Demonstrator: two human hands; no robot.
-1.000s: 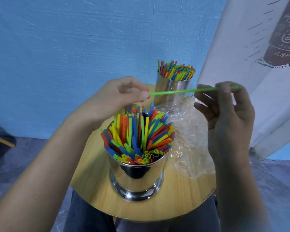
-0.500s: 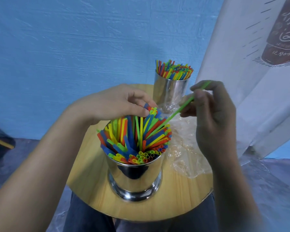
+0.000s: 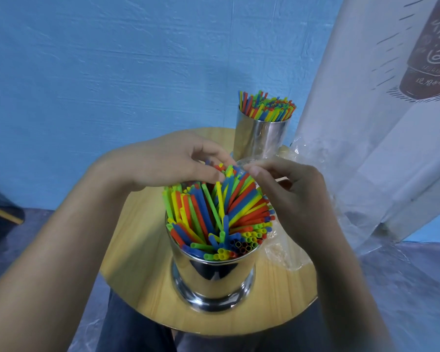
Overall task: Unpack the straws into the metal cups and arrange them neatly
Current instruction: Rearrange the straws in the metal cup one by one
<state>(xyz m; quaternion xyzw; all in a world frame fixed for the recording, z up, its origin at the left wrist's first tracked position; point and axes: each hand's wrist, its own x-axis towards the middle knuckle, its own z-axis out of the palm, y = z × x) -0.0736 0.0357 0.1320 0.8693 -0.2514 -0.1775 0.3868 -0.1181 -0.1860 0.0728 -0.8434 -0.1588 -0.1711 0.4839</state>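
A shiny metal cup (image 3: 214,278) stands near me on the round wooden table (image 3: 137,250), packed with coloured straws (image 3: 214,214) that lean and fan out. My left hand (image 3: 168,163) reaches over the cup from the left, its thumb and curled fingers closed around the far straw tips. From the right comes my right hand (image 3: 292,191), its thumb and forefinger pinching straw tips beside the left fingers. A second metal cup (image 3: 259,138) stands at the table's far edge, full of upright straws (image 3: 267,107).
Crumpled clear plastic wrap (image 3: 285,250) lies on the table right of the near cup, under my right wrist. A white printed banner (image 3: 366,123) hangs close on the right. A blue wall stands behind, and my knees are under the table.
The single green straw that both hands held level above the cup has been tipped down and slid in among the others. Both hands have come together at the straw tips.
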